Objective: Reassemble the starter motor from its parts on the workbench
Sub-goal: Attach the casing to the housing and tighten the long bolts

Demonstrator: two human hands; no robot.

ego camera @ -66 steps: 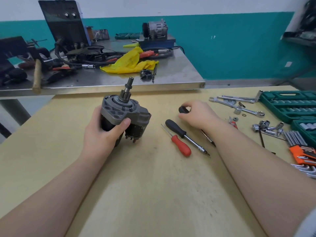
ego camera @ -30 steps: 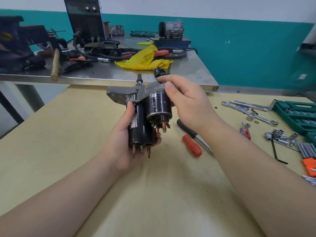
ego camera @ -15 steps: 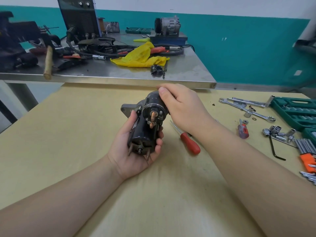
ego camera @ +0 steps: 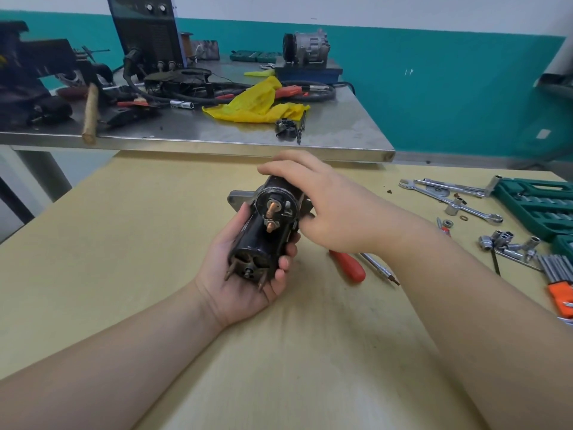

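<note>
1. Starter motor (ego camera: 263, 231) sits above the wooden workbench (ego camera: 124, 243), rear end turned toward the camera, carried by both hands and clear of the surface.
2. Left hand (ego camera: 245, 274) cradles the black motor body from below, palm up, fingers curled up round its right side.
3. Right hand (ego camera: 322, 206) grips the upper solenoid (ego camera: 276, 193) from above, fingers wrapped over the top, thumb against its side.
4. Done, by the look of it: main body, solenoid and grey front housing (ego camera: 237, 198) are joined as one unit; copper terminal studs stand in place on the solenoid cap.
5. Left, as a judgement: rear of the body looks open, with long bolts and the shaft end exposed, so an end cover likely remains to fit. Cannot tell whether all fasteners are tight.
6. Tools lie near: red-handled screwdriver (ego camera: 348, 266) just under the right wrist, wrenches (ego camera: 449, 197) and loose sockets (ego camera: 505, 242) well off to the right.
7. A small dark part (ego camera: 285, 128) rests on the metal table (ego camera: 341, 141) behind; possibly belongs to the motor, not certain.
</note>
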